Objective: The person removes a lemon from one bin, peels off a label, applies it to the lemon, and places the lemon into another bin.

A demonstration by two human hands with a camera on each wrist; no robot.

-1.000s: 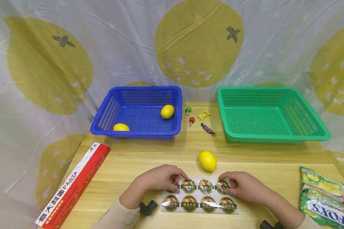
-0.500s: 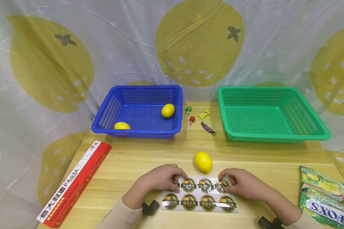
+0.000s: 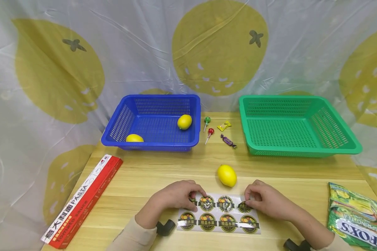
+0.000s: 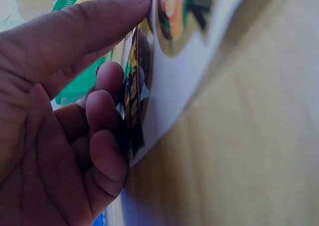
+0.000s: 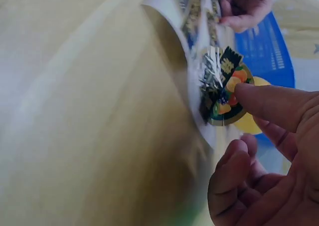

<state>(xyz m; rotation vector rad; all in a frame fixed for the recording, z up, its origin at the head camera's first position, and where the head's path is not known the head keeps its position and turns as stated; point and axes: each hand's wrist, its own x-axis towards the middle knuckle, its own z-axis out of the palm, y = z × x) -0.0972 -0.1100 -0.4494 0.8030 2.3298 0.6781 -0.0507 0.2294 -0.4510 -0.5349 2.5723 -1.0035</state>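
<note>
My left hand (image 3: 176,196): curled fingers and thumb pin the far left corner of the glossy white sheet of round fruit stickers (image 3: 218,213); the left wrist view shows that edge bent up against my fingertips (image 4: 107,113).
My right hand (image 3: 264,200): thumb and forefinger pinch the far right round sticker (image 3: 245,206), its edge peeled up from the sheet in the right wrist view.
Sticker sheet: flat on the pale wooden table (image 3: 163,170), at the near edge, between my hands.
Loose yellow lemon (image 3: 227,175): just beyond the sheet, near my right hand.
Blue plastic basket (image 3: 154,122): far left, two lemons inside.
Green plastic basket (image 3: 295,124): far right.
Wrapped sweets and lollipops (image 3: 218,131): between the baskets.
</note>
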